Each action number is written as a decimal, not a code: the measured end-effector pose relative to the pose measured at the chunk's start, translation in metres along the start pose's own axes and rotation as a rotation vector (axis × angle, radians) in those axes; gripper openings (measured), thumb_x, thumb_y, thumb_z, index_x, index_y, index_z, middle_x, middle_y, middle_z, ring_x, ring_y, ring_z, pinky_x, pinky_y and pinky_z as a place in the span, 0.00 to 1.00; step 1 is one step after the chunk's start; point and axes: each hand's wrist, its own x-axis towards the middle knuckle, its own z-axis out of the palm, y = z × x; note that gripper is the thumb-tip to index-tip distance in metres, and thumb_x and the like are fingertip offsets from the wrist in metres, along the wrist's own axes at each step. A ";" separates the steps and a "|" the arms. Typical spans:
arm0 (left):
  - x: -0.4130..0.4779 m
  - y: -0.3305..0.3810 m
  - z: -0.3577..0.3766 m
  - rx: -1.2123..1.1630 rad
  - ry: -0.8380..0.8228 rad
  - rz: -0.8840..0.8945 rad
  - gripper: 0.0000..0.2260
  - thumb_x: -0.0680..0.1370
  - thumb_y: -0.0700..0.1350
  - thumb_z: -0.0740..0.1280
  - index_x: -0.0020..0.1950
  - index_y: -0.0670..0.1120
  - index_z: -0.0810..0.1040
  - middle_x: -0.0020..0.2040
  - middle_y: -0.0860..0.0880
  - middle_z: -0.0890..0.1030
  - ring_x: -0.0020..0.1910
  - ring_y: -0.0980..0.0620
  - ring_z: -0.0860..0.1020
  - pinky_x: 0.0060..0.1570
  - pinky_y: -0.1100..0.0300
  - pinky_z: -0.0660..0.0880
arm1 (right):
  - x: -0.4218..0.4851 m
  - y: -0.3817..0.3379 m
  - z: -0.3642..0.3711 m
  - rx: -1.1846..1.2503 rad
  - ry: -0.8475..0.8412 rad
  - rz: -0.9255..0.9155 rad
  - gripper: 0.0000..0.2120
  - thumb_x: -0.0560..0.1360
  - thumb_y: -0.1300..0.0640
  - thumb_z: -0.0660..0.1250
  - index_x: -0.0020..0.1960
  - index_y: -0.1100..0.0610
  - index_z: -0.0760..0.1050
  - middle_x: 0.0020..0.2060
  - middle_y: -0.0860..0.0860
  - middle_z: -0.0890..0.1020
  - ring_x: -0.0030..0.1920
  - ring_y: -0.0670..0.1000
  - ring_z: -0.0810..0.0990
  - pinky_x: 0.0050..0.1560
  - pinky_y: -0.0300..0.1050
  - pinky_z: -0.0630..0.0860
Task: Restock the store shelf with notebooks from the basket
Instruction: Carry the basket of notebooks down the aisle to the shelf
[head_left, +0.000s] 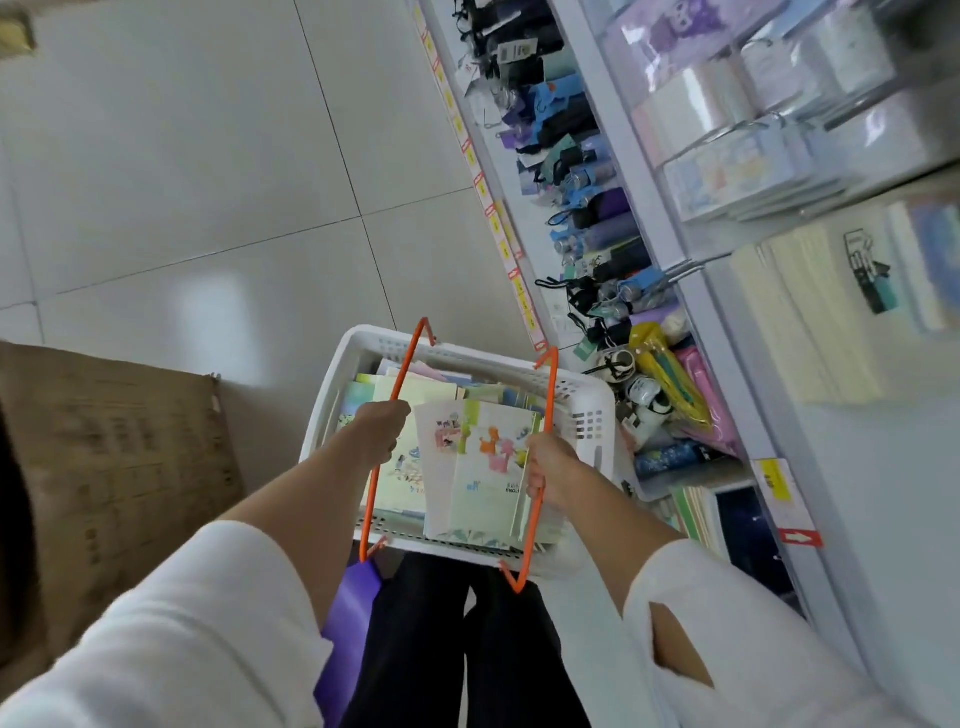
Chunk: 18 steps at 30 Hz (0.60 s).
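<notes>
The left hand (382, 431) is curled tight round the left orange handle (396, 382) of the white basket (586, 397), and the right hand (549, 467) grips the right orange handle (551, 384), so the basket hangs between them above the person's dark trouser legs (415, 649). The notebooks (483, 467) lie in loose overlapping stacks inside the basket, reaching from its near edge to its far edge. The store shelf (727, 338) stands just beside the basket's right edge with folded umbrellas (597, 208) on its lower level, and a cardboard box (114, 457) sits on the tiled floor (208, 156) to the left.

Single head view — looks steeply down, close over basket (582, 400), shelf (727, 322) at right.
</notes>
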 end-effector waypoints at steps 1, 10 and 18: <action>0.002 0.001 0.003 0.011 -0.003 0.003 0.08 0.79 0.42 0.60 0.41 0.44 0.67 0.32 0.48 0.62 0.28 0.53 0.58 0.29 0.62 0.58 | 0.004 0.002 -0.001 0.004 0.000 -0.002 0.14 0.78 0.61 0.54 0.34 0.56 0.64 0.26 0.51 0.60 0.25 0.48 0.56 0.26 0.40 0.55; 0.038 -0.005 0.005 -0.040 0.009 0.009 0.07 0.80 0.45 0.60 0.44 0.44 0.68 0.31 0.49 0.61 0.28 0.54 0.59 0.28 0.62 0.60 | 0.037 -0.009 0.012 -0.042 -0.059 -0.036 0.10 0.79 0.61 0.55 0.40 0.56 0.68 0.27 0.50 0.60 0.25 0.48 0.56 0.25 0.41 0.56; 0.075 0.005 -0.023 -0.221 0.074 -0.073 0.09 0.80 0.46 0.61 0.43 0.43 0.69 0.31 0.49 0.65 0.28 0.54 0.61 0.28 0.63 0.62 | 0.062 -0.061 0.050 -0.221 -0.070 -0.120 0.11 0.80 0.58 0.58 0.39 0.56 0.70 0.27 0.50 0.62 0.26 0.47 0.58 0.26 0.40 0.58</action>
